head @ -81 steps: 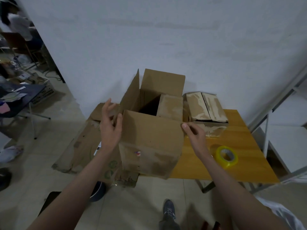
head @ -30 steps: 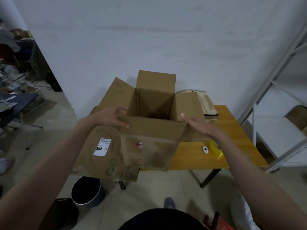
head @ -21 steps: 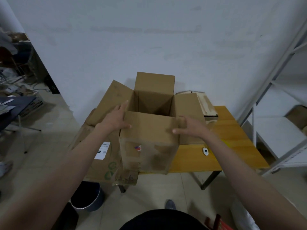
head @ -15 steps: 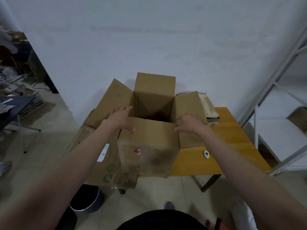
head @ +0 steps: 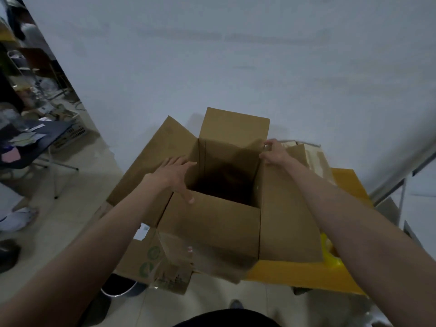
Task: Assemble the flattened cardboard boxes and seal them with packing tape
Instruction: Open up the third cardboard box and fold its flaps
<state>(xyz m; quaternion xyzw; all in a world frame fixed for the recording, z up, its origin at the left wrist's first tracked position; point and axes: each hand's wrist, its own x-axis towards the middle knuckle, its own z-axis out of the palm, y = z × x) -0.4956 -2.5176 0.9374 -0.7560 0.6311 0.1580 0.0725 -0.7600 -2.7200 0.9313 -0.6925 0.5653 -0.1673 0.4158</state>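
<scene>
An open brown cardboard box (head: 212,232) stands at the front left of the yellow table (head: 295,277), its four top flaps spread outward and its inside dark. My left hand (head: 174,173) rests with spread fingers on the left flap, at the box's left rim, thumb on the near flap. My right hand (head: 274,153) is at the far right corner of the opening, fingers curled at the edge of the right flap. A yellow tape roll (head: 330,251) shows partly past the right flap, under my right forearm.
Flattened cardboard with green prints (head: 151,258) lies under and left of the box. A taped box (head: 313,159) sits behind the right flap. A dark bin (head: 118,291) stands on the floor below. A metal shelf frame (head: 401,185) is at the right.
Both hands moved from the near flap's edge to the sides: the left onto the left flap, the right to the far right corner. The view leaned closer over the box.
</scene>
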